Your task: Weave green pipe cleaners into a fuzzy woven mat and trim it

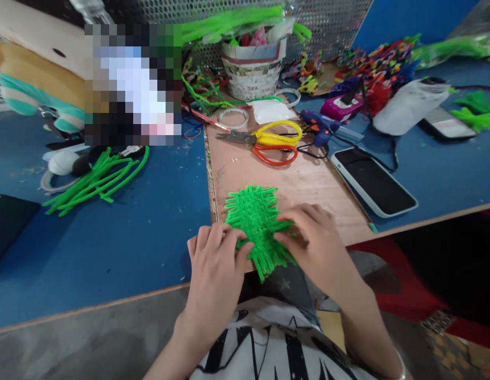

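Observation:
A bright green woven mat of pipe cleaners (258,224) lies at the front edge of the wooden board, its loose ends sticking out all round. My left hand (219,258) pinches its left edge between thumb and forefinger. At the opposite edge, my right hand (314,240) has thumb and fingers closed on the protruding ends. The mat's near end hangs a little over the table edge. Beyond it on the board rest scissors (268,141) with one yellow and one red handle, blades pointing left.
Loose green pipe cleaners (100,182) lie on the blue table (157,243) at left. A phone (375,182) is right of the board (308,184). Farther back are a glue gun (319,126), a tape roll (233,119), a woven basket (252,71) and a pile of multicoloured pipe-cleaner pieces (383,66).

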Tool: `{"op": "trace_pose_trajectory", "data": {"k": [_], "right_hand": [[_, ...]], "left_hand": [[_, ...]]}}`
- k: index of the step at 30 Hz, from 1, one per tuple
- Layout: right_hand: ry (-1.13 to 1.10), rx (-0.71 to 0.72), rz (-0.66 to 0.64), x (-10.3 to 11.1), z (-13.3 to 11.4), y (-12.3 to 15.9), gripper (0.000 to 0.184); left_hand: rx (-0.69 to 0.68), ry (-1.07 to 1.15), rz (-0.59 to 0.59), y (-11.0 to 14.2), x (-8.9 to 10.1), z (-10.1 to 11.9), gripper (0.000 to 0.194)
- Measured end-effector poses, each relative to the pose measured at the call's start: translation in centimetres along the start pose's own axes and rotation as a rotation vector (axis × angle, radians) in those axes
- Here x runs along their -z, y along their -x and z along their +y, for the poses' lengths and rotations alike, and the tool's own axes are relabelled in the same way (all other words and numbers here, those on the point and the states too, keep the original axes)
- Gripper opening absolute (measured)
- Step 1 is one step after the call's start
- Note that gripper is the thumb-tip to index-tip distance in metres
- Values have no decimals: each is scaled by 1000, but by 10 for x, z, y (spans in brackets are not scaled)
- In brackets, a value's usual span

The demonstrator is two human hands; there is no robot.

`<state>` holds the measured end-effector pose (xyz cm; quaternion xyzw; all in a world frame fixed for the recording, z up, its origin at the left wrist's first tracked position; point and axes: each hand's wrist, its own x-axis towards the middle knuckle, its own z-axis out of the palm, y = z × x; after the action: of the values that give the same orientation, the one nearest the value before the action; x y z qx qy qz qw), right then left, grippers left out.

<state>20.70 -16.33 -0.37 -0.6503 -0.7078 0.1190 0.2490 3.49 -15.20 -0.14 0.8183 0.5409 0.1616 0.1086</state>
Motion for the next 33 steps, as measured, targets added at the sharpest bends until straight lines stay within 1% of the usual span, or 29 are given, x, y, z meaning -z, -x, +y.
{"op": "trace_pose_trajectory", "data": {"k": [2, 4, 6, 9, 12, 16, 19, 21, 23, 25, 26, 28, 30, 33], "right_hand": [[-22, -41, 46, 7, 9, 3, 11], [-64, -30, 68, 11, 15, 5, 11], [-92, -1, 63, 11, 16, 6, 13], [-75, 43, 38, 6, 14, 4, 12], [-41, 53, 6, 1, 12, 2, 12], [-35, 31, -19, -2, 12, 2, 13], [-54, 30, -28, -1, 15, 4, 10], [-72, 19, -24, 1, 17, 5, 10], [-94, -15, 30, 3, 18, 7, 13], [-120, -34, 110, 7, 18, 8, 9], [-125, -17, 142, 9, 18, 9, 5], [-103, 74, 143, 11, 16, 10, 7], [-37, 153, 89, 10, 14, 11, 10], [68, 162, 34, 6, 13, 12, 12]], "left_hand": [[16, 36, 35, 3, 2, -4, 2], [27, 58, 68, 4, 3, -7, 1], [23, 70, 86, 4, 3, -8, 1], [-36, 80, 63, 4, 1, -7, 6], [-86, 91, 26, 6, -2, -6, 12], [-81, 100, 16, 8, -4, -5, 12], [-54, 83, 8, 8, -5, -6, 11], [-38, 69, 11, 9, -5, -8, 14], [-32, 68, 39, 10, -5, -9, 16], [-37, 85, 83, 12, -4, -10, 13], [-50, 99, 108, 13, -3, -11, 11], [-114, 132, 149, 14, -2, -10, 10], [-234, 148, 163, 15, -3, -8, 14], [-426, 106, 122, 15, -7, -2, 20]]}}
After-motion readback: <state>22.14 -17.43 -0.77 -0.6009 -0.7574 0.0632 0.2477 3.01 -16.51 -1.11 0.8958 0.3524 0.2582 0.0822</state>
